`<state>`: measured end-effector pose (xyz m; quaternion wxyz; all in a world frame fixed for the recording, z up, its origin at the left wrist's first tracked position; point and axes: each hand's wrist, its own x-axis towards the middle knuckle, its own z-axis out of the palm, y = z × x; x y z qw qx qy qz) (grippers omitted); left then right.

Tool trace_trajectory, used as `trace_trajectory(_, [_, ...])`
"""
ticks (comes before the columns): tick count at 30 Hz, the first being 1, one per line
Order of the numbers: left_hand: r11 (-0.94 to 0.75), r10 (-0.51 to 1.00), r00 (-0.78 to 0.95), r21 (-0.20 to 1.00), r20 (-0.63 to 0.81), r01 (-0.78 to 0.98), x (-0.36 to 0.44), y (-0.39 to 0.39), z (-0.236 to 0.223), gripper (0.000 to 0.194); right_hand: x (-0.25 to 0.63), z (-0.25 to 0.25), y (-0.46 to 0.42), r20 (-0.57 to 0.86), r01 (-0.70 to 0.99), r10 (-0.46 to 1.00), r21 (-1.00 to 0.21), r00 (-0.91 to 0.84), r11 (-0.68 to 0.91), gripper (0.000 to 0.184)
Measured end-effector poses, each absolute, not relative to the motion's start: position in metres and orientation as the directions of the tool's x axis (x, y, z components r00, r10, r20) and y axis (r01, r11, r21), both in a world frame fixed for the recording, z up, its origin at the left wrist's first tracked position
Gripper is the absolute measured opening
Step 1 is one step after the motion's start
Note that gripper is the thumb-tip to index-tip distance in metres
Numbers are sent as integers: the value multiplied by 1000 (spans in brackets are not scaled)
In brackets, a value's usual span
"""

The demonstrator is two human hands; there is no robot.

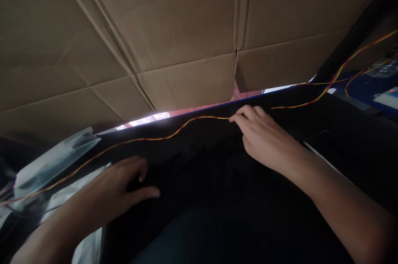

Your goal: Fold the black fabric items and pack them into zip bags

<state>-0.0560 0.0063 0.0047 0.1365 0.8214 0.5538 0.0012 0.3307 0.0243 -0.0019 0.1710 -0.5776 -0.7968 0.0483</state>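
A thin red-and-yellow twisted wire (174,133) runs from the lower left across a dark black surface (217,197) towards the upper right. My right hand (264,137) pinches this wire between its fingertips near the surface's far edge. My left hand (124,187) rests on the dark surface at the lower left. Its fingers are stretched out and the thumb is apart, with nothing in it. The wire passes just behind that hand.
A large brown cardboard sheet (174,27) leans over the far side and fills the upper view. Clear plastic wrapping (52,160) lies at the left. More red-and-yellow wires (348,65) and a blue object (373,85) sit at the right. A strip of lit floor (186,111) shows below the cardboard.
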Motion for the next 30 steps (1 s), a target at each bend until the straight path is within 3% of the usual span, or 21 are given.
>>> trace_trajectory(2, [-389, 893, 431, 260, -128, 884, -44, 7, 6, 40, 316, 0, 18, 317, 828, 869, -303, -379, 472, 41])
trace_trajectory(5, [-403, 860, 470, 299, -198, 865, -34, 6, 5, 30, 298, 1, 10, 200, 674, 783, -413, -588, 612, 12])
trace_trajectory(8, [-402, 847, 483, 323, -224, 856, -36, 7, 3, 27, 295, -2, 6, 17, 660, 757, -477, -653, 580, 29])
trace_trajectory(11, [-431, 853, 490, 286, -179, 856, -39, 11, 5, 35, 304, -3, 8, -63, 640, 738, -551, -672, 536, 21])
trace_trajectory(14, [-463, 884, 467, 102, -17, 881, -38, 15, 9, 37, 313, 0, 9, -28, 618, 736, -567, -676, 545, 26])
trace_trajectory(17, [-342, 883, 365, -127, 296, 931, -30, 12, 11, 32, 315, 4, 10, 82, 602, 740, -525, -668, 602, 34])
trace_trajectory(19, [-331, 821, 359, -142, 445, 933, -22, 6, 9, 26, 312, 6, 10, 153, 599, 735, -483, -660, 638, 30])
trace_trajectory(20, [-391, 798, 397, -110, 454, 914, -18, 4, 8, 22, 311, 7, 10, 167, 604, 736, -468, -656, 645, 24])
trace_trajectory(22, [-548, 780, 519, -17, 349, 836, -12, 0, 4, 17, 308, 6, 9, 146, 617, 741, -462, -656, 637, 9])
trace_trajectory(24, [-624, 777, 607, 70, 169, 779, -9, 0, 0, 19, 307, 3, 10, 107, 627, 742, -463, -662, 626, 17])
trace_trajectory(27, [-573, 814, 580, 117, -30, 811, -12, 4, -5, 19, 304, -2, 10, 79, 649, 747, -441, -660, 620, 15])
trace_trajectory(30, [-487, 871, 489, 48, -49, 872, -19, 8, -9, 28, 304, 1, 8, 21, 644, 745, -488, -666, 589, 16])
